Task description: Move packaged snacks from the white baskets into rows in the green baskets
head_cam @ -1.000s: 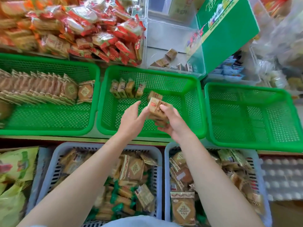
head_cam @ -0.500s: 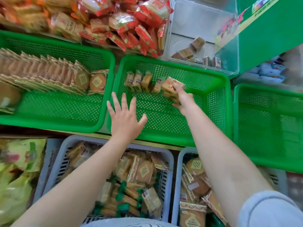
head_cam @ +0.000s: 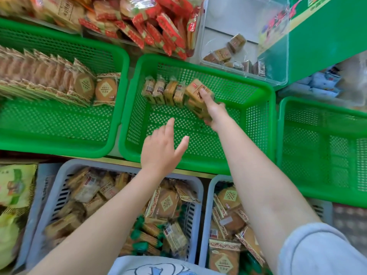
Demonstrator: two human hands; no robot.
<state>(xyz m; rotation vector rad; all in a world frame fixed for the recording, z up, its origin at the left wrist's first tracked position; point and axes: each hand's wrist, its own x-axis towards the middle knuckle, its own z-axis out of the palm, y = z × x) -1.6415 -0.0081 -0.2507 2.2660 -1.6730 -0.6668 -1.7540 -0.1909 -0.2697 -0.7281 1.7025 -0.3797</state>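
Observation:
My right hand [head_cam: 215,113] grips a small stack of tan square snack packs [head_cam: 195,94] and holds it against the right end of a short row of packs [head_cam: 162,92] standing at the back of the middle green basket [head_cam: 198,161]. Over that basket's front half hovers my left hand [head_cam: 161,149], fingers spread, holding nothing. Below my arms are two white baskets [head_cam: 196,187] [head_cam: 209,197] with loose mixed snack packs. The left green basket [head_cam: 117,116] holds a long row of round-cake packs [head_cam: 59,78]. Nothing lies in the right green basket [head_cam: 321,195].
Red and tan snack bags [head_cam: 151,22] are piled behind the green baskets. A clear bin [head_cam: 244,74] at the back holds a few tan packs, next to a green box [head_cam: 327,36]. Yellow-green bags [head_cam: 15,185] lie at the lower left.
My right hand has carried the stack from the basket's middle to the end of the back row. My left hand let go of it, opened and drew back toward the front.

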